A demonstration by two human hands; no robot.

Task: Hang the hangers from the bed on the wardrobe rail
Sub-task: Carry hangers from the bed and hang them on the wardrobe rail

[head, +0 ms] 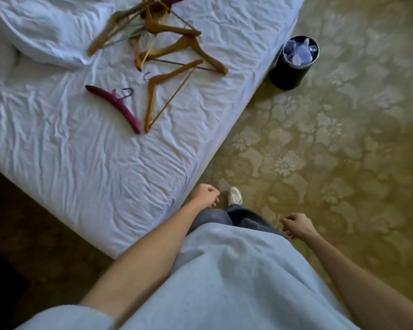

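Several hangers lie on the white bed sheet (81, 163). A dark red padded hanger (119, 108) lies nearest, beside a wooden hanger (153, 91). Further back a pile of wooden hangers (153, 32) overlaps, with another dark red one at the top edge. My left hand (205, 195) hangs by the bed's corner, fingers loosely curled, holding nothing. My right hand (296, 225) hangs over the carpet, also loosely curled and holding nothing. Both hands are well short of the hangers. No wardrobe rail is in view.
A black round bin (289, 75) with a clear liner stands on the patterned carpet (343, 139) beside the bed's right edge. A crumpled white duvet (34, 32) lies at the bed's far left. My white shoe (235, 195) points along the bed's corner.
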